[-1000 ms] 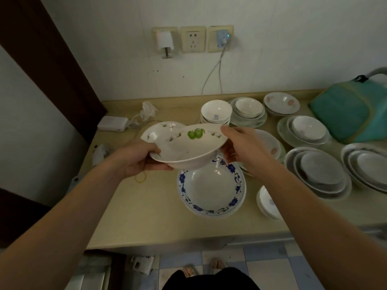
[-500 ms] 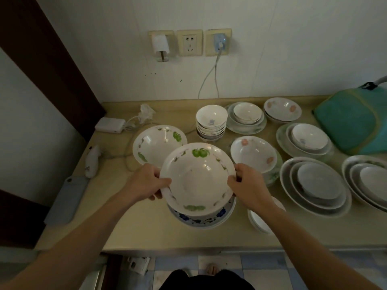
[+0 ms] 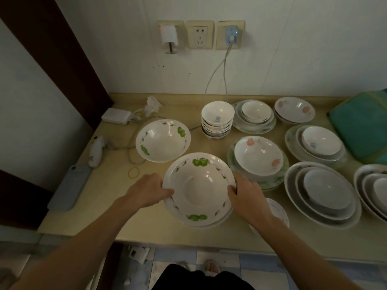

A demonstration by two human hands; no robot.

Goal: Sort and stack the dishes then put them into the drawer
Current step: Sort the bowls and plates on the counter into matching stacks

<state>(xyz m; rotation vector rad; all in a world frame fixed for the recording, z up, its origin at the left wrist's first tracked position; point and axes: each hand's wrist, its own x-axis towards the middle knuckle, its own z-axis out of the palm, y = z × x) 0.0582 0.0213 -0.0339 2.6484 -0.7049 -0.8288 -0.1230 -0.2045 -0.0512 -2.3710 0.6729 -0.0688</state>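
Observation:
Both hands hold a white bowl with green fruit prints [image 3: 198,188] near the counter's front edge. My left hand [image 3: 146,190] grips its left rim and my right hand [image 3: 246,196] its right rim. The bowl sits in a blue-patterned bowl, of which only a thin rim [image 3: 211,224] shows beneath. A matching green-print bowl [image 3: 163,140] stands behind to the left. A stack of small bowls [image 3: 217,120] and a pink-flower bowl on plates [image 3: 258,155] stand behind to the right.
More nested plates and bowls [image 3: 322,194] fill the counter's right side, with a teal bag [image 3: 362,122] at the far right. A phone [image 3: 69,187], yellow rubber band [image 3: 134,172], charger [image 3: 116,116] and cables lie at the left. Wall sockets [image 3: 200,34] are above.
The green-print bowl came down from a tilted hold in the air and now rests level in the blue-patterned bowl, covering it. Both hands stayed on its rim.

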